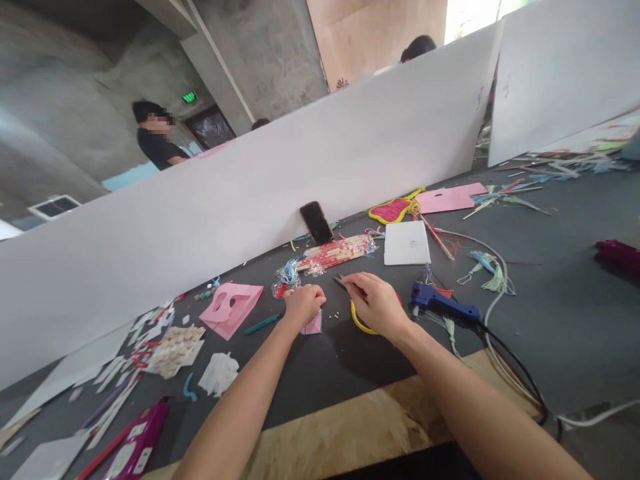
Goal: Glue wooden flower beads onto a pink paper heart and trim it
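My right hand point(373, 301) pinches a thin, dark, pointed tool that looks like tweezers point(339, 281), its tip toward the left. Beneath that hand a yellow curved band point(361, 323) rests on the table, partly hidden. My left hand point(304, 305) is closed, fingers curled at the top of a small pink packet point(313, 325). Between the hands lie several tiny pale beads point(334, 315). Left of my left hand is a teal pen-like stick point(262, 325). A blue glue gun point(445, 303) lies just right of my right hand.
Behind my hands are a bundle of red-wrapped sticks point(340, 251), a phone point(316, 223) leaning on the white partition point(250, 180), and a white square point(407, 243). Pink cut paper point(231, 308) and crumpled tissue point(219, 373) lie left. Cables point(505, 360) run right. A person point(157, 140) stands beyond.
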`<action>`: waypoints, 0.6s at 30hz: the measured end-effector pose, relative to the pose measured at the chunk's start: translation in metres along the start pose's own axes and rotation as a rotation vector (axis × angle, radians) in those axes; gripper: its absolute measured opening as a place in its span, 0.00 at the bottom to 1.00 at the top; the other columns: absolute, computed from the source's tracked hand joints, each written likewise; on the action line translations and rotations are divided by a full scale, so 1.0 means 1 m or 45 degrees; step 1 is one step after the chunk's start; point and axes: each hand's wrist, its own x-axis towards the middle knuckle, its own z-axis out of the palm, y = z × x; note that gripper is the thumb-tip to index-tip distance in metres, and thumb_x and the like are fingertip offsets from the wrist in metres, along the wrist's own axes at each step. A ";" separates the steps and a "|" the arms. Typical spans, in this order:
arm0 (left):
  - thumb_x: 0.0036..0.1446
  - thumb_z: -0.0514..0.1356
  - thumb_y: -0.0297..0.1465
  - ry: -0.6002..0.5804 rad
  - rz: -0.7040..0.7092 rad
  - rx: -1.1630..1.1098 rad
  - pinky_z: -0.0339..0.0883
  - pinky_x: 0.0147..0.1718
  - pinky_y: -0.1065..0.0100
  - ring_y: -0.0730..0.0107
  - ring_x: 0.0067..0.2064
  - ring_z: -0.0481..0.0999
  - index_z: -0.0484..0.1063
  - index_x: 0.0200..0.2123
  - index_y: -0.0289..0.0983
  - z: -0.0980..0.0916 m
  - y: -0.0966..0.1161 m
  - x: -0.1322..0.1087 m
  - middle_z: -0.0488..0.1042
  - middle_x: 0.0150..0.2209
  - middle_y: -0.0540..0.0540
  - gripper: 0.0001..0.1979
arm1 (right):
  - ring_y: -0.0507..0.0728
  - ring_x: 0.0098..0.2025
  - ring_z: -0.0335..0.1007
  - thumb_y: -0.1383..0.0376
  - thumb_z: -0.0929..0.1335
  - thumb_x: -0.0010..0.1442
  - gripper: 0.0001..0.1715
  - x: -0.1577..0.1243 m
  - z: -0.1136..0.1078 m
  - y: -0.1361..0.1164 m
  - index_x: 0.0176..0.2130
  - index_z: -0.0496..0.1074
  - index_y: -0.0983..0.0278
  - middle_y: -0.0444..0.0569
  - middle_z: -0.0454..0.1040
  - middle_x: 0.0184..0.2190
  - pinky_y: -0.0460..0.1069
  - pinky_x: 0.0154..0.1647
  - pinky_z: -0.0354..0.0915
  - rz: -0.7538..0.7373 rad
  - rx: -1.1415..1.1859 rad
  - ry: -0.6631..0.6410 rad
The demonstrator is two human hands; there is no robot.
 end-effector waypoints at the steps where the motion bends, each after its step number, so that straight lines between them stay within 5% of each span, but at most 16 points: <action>1: 0.58 0.55 0.33 -0.004 0.033 -0.015 0.59 0.48 0.57 0.58 0.48 0.73 0.77 0.34 0.44 -0.001 0.003 -0.003 0.78 0.41 0.48 0.09 | 0.55 0.38 0.73 0.69 0.62 0.62 0.11 0.000 0.000 0.000 0.39 0.73 0.62 0.49 0.78 0.35 0.47 0.39 0.66 0.000 0.008 -0.001; 7: 0.58 0.54 0.34 -0.040 0.156 -0.063 0.58 0.44 0.61 0.58 0.47 0.73 0.79 0.34 0.48 0.000 0.014 -0.013 0.78 0.41 0.49 0.12 | 0.55 0.38 0.74 0.69 0.61 0.62 0.11 -0.001 0.002 0.001 0.39 0.73 0.62 0.50 0.78 0.36 0.48 0.39 0.66 0.000 0.029 -0.001; 18: 0.53 0.56 0.23 0.013 0.224 -0.035 0.52 0.48 0.51 0.55 0.46 0.72 0.77 0.32 0.46 0.005 0.012 -0.025 0.80 0.36 0.48 0.13 | 0.55 0.36 0.74 0.69 0.62 0.61 0.11 -0.002 0.003 0.002 0.39 0.73 0.62 0.50 0.78 0.36 0.47 0.37 0.66 0.012 0.004 -0.050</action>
